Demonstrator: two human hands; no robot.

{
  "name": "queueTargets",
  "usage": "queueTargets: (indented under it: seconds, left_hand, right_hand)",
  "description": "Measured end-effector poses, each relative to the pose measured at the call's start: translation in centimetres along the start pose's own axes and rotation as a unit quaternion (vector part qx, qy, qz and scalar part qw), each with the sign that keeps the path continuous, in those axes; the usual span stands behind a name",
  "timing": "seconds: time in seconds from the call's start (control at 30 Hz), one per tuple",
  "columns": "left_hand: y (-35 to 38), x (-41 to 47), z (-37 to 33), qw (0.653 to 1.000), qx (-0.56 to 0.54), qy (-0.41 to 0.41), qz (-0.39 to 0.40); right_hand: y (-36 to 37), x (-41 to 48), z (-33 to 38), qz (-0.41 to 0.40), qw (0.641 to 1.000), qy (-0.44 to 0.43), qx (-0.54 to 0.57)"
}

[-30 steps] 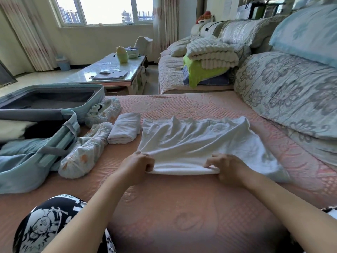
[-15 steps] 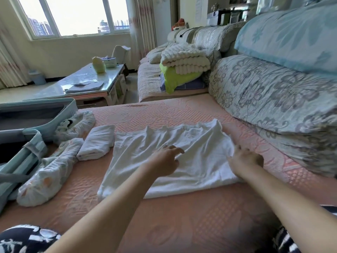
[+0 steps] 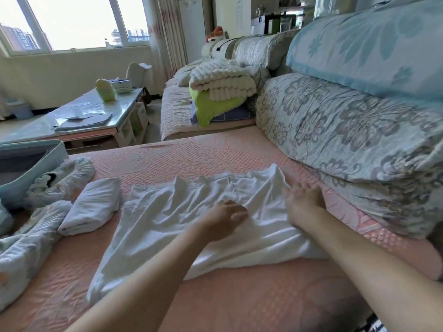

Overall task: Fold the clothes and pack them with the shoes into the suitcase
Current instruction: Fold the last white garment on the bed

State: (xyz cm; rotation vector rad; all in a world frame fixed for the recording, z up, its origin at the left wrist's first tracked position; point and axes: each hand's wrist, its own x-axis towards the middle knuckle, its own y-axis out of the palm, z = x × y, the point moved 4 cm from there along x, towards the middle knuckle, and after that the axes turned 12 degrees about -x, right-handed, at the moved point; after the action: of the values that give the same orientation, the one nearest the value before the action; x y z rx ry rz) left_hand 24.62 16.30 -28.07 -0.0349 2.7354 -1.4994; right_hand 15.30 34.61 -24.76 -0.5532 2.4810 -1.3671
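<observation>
On the pink quilted couch cover [image 3: 215,154], the rumpled white cotton shirt [image 3: 167,224] lies outside the pale-blue suitcase [image 3: 54,153]; both hands have left its near hem, the right hand [image 3: 303,204] flat with fingers apart, the left hand [image 3: 223,220] loosely bent, grip unclear, so a crosswise fold seems next.

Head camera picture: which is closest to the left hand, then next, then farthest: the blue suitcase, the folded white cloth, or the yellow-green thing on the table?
1. Folded white cloth, just left of the left hand, on the bed.
2. Blue suitcase, farther left, at the picture's edge.
3. Yellow-green thing, far back on the table.
</observation>
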Motion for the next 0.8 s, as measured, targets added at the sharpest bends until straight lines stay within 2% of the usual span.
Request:
queueTargets:
  seconds: [0.1,0.2,0.33,0.4,0.5,0.57,0.63,0.7,0.73,0.8]
  left_hand:
    - [-2.6,1.6,2.7,0.995,0.006,-0.012,-0.099]
    - [-4.3,4.0,6.2,0.989,0.061,-0.063,-0.118]
    - [-5.6,7.5,10.3,0.978,0.134,-0.132,-0.094]
    - [-6.0,8.8,12.0,0.969,0.158,-0.155,-0.11]
    - [-7.5,9.9,12.6,0.959,0.157,-0.112,-0.208]
    - [-8.6,10.3,12.4,0.943,0.175,-0.116,-0.258]
    - [-8.6,10.7,12.1,0.931,0.227,-0.173,-0.228]
    - [-8.0,10.8,11.8,0.922,0.228,-0.233,-0.208]
    - [-7.5,11.0,11.4,0.928,0.217,-0.22,-0.208]
    - [-5.8,11.5,9.7,0.959,0.172,-0.096,-0.203]
  right_hand:
    - [-1.1,2.2,2.3,-0.055,0.987,-0.098,0.113]
    - [-0.8,4.8,4.1,-0.071,0.972,-0.145,0.171]
    - [1.5,7.9,5.1,0.016,0.97,-0.133,0.202]
    - [2.6,9.0,5.1,0.031,0.969,-0.131,0.208]
    - [3.7,10.3,5.0,0.037,0.963,-0.127,0.234]
    - [3.9,11.0,5.0,0.032,0.961,-0.123,0.247]
    - [4.0,11.5,5.0,0.034,0.959,-0.118,0.255]
    - [4.0,11.9,5.1,0.042,0.961,-0.111,0.248]
    - [4.0,12.1,5.1,0.045,0.963,-0.107,0.242]
    - [4.2,12.2,4.9,0.04,0.967,-0.099,0.232]
